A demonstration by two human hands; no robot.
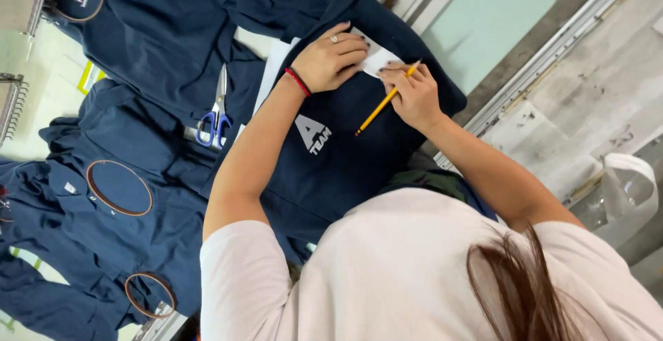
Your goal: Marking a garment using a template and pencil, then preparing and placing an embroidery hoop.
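Note:
My left hand, with a ring and a red bracelet, presses flat on a small white paper piece. The paper lies on a navy garment with a white embroidered logo. Just right of the paper, my right hand holds a yellow pencil in closed fingers. One end of the pencil is at the paper's edge; the other points down over the garment. Part of the paper is hidden under my left fingers.
Blue-handled scissors lie left of my left forearm on more navy garments. Two garments are clamped in round embroidery hoops at the lower left. A machine part sits top left and a clear plastic bag at right.

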